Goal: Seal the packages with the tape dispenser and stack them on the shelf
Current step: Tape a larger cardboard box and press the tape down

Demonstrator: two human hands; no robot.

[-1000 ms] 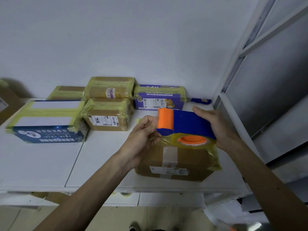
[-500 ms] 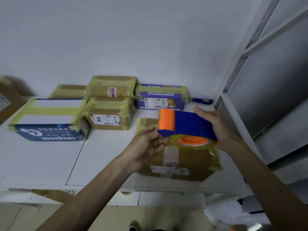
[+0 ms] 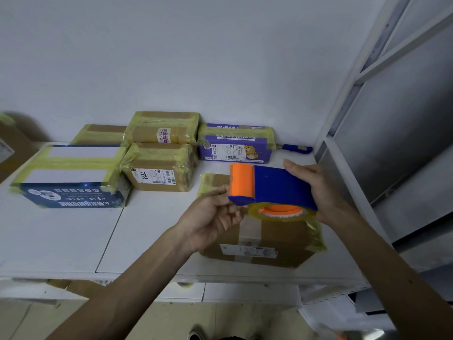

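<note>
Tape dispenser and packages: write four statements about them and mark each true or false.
1. The right hand grips the blue tape dispenser. True.
2. The tape dispenser is set down, out of both hands. False: it is held over the brown package.
3. The left hand is at the dispenser's orange end. True.
4. The purple package sits on the brown package. False: it stands on the shelf by the back wall.
</note>
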